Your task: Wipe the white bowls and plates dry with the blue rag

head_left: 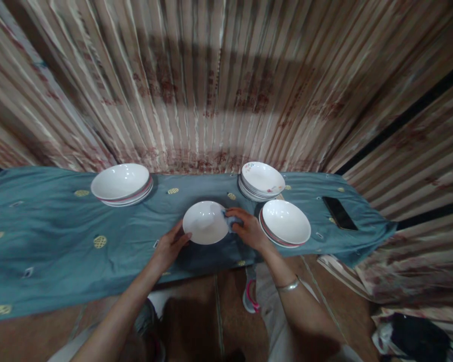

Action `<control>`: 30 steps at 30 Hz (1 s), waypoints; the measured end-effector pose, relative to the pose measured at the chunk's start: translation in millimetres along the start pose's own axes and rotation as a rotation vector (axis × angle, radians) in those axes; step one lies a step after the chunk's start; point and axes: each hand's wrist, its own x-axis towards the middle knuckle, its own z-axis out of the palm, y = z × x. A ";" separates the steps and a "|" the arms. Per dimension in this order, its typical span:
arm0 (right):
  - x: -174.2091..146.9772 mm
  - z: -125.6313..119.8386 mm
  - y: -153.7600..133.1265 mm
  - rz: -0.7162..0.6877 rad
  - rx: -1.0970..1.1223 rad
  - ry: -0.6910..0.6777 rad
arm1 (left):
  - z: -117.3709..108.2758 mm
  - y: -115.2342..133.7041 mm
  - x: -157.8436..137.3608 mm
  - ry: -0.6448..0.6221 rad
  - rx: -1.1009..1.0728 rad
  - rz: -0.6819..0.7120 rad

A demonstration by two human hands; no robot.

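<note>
A white bowl (204, 223) is held over the front part of the cloth-covered table, its inside turned up toward me. My left hand (170, 246) grips its left rim, thumb over the edge and fingers beneath. At the opposite rim, my right hand (247, 227) is closed on a bluish-grey cloth (231, 221) that touches the bowl's right edge. Just right of that hand stands a stack of white bowls (287, 222) with reddish rims lower down.
Another stack of bowls (121, 182) stands at the left rear. Flower-patterned dishes (263, 179) are piled at the back right. A black phone (338, 213) lies farther right on the teal tablecloth (60, 226). Pleated curtains (196, 90) hang behind the table.
</note>
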 end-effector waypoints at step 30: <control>51.1 57.5 -4.3 -0.190 -0.157 0.092 | 28.8 11.7 -4.0 -0.033 -0.275 -0.006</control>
